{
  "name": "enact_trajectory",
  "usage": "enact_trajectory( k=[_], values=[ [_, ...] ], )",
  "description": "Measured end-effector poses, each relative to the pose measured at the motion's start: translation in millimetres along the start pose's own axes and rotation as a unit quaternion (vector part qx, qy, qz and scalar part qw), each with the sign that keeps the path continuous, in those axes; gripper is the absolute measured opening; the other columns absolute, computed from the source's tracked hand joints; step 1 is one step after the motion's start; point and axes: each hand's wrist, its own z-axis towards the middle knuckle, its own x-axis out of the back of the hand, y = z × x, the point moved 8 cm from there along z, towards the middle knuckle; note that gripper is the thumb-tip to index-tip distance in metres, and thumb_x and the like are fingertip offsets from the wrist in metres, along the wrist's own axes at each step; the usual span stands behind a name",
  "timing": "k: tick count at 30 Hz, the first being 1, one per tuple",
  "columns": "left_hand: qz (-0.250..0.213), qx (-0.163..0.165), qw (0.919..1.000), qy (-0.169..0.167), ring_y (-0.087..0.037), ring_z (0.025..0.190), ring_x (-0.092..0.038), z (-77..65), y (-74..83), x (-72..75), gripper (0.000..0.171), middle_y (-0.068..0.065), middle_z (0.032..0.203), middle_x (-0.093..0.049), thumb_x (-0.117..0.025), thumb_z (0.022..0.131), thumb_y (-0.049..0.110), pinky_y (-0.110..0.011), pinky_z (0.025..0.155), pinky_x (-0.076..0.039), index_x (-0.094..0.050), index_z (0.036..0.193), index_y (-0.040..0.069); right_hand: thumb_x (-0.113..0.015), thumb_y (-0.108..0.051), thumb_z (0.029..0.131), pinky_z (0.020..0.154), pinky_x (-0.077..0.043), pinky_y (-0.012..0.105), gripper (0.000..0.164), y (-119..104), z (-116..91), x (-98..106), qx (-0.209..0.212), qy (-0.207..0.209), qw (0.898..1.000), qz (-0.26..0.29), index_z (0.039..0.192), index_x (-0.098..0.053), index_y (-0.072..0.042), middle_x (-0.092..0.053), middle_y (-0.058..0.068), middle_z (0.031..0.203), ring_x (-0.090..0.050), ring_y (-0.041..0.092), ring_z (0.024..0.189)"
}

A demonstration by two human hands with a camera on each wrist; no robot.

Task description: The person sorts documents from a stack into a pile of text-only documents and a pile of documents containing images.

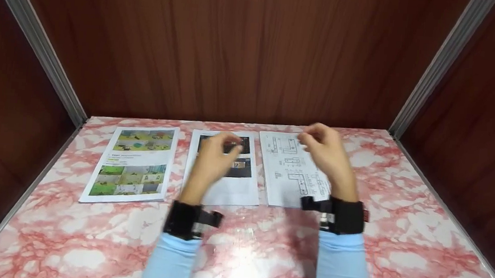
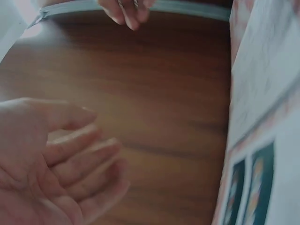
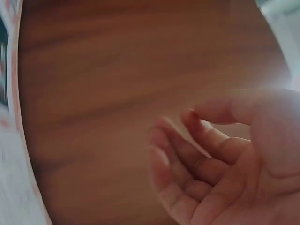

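My left hand (image 1: 216,157) hovers over the middle printed sheet (image 1: 236,192), its fingers loosely bent and nothing in them. In the left wrist view the palm and relaxed fingers show bare. Over the right edge of the sheet with technical drawings (image 1: 279,193) hangs my right hand (image 1: 326,153). Its fingers curl loosely, with the thumb near the index fingertip, and the right wrist view shows nothing held there. Dark pictures on the middle sheet are partly hidden behind the left hand. Farther left lies a sheet with colour photos (image 1: 136,157).
All three sheets lie side by side on a red-and-white marbled table (image 1: 102,242). A brown wood-grain panel (image 1: 253,60) rises behind it, with side panels and grey metal edge strips (image 1: 439,65) at the corners. Black straps with cameras (image 1: 346,217) circle both wrists.
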Motion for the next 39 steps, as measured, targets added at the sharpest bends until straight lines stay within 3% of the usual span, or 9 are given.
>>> enact_trajectory(
  k=[3,7,12,18,22,27,39],
  values=[
    [0.011,-0.045,0.9989,0.01,-0.027,0.109,-0.068,-0.7,-7.1,37.4,0.015,-0.011,0.11,-0.075,-0.071,0.097,0.011,-0.044,0.101,-0.05,-0.074,0.111,0.004,-0.062,-0.01,0.101,0.08,-0.055,0.031,0.015,-26,1,-31,0.028,-0.015,0.999,0.034,0.105,-0.07,0.002,-0.073,0.018,0.1,-0.066,0.023,0.088],
    [0.039,-0.054,0.9974,0.028,-0.029,0.108,-0.069,-6.5,-28.7,90.1,0.015,-0.012,0.11,-0.076,-0.071,0.098,0.01,-0.047,0.1,-0.05,-0.076,0.11,0.005,-0.063,-0.007,0.099,0.078,-0.057,0.034,0.012,-51,3,-76,0.044,-0.045,0.996,0.064,0.103,-0.07,0.001,-0.074,0.015,0.098,-0.068,0.028,0.088],
    [0.076,0.0,0.996,0.048,-0.033,0.111,-0.067,-20.5,-73.5,143.0,0.019,-0.016,0.114,-0.075,-0.069,0.101,0.013,-0.05,0.101,-0.049,-0.076,0.115,0.003,-0.063,-0.006,0.097,0.077,-0.058,0.033,0.01,-68,4,-137,0.062,-0.08,0.991,0.089,0.1,-0.07,-0.001,-0.073,0.01,0.093,-0.068,0.02,0.084],
    [0.084,0.058,0.9912,0.084,-0.036,0.112,-0.067,-35.2,-126.1,186.7,0.023,-0.021,0.116,-0.073,-0.065,0.102,0.013,-0.05,0.1,-0.05,-0.073,0.118,-0.001,-0.065,-0.008,0.095,0.075,-0.052,0.028,0.009,-73,3,-210,0.075,-0.083,0.992,0.062,0.096,-0.073,-0.003,-0.069,0.003,0.086,-0.061,0.012,0.079],
    [0.094,0.09,0.9865,0.099,-0.039,0.113,-0.066,-45.5,-159.4,201.1,0.025,-0.024,0.117,-0.072,-0.064,0.102,0.012,-0.052,0.1,-0.049,-0.072,0.119,-0.003,-0.065,-0.009,0.096,0.074,-0.053,0.026,0.01,-64,-3,-255,0.055,-0.104,0.992,0.05,0.097,-0.073,-0.004,-0.07,0.001,0.086,-0.06,0.01,0.077],
    [0.096,0.154,0.9805,0.074,-0.044,0.124,-0.059,-57.4,-193.8,200.0,0.034,-0.029,0.128,-0.066,-0.062,0.102,0.016,-0.056,0.106,-0.044,-0.068,0.128,-0.005,-0.064,-0.011,0.098,0.077,-0.054,0.027,0.015,-49,-14,-290,0.043,-0.133,0.99,0.023,0.101,-0.076,-0.003,-0.073,0.003,0.088,-0.063,0.011,0.079],
    [0.125,0.262,0.9562,0.038,-0.05,0.138,-0.046,-75.6,-226.9,207.6,0.052,-0.036,0.148,-0.048,-0.057,0.101,0.019,-0.058,0.113,-0.037,-0.053,0.142,-0.013,-0.063,-0.013,0.096,0.086,-0.055,0.027,0.021,-36,-28,-327,0.017,-0.165,0.986,-0.026,0.111,-0.075,-0.004,-0.077,0.006,0.105,-0.071,0.014,0.095]
  ],
)
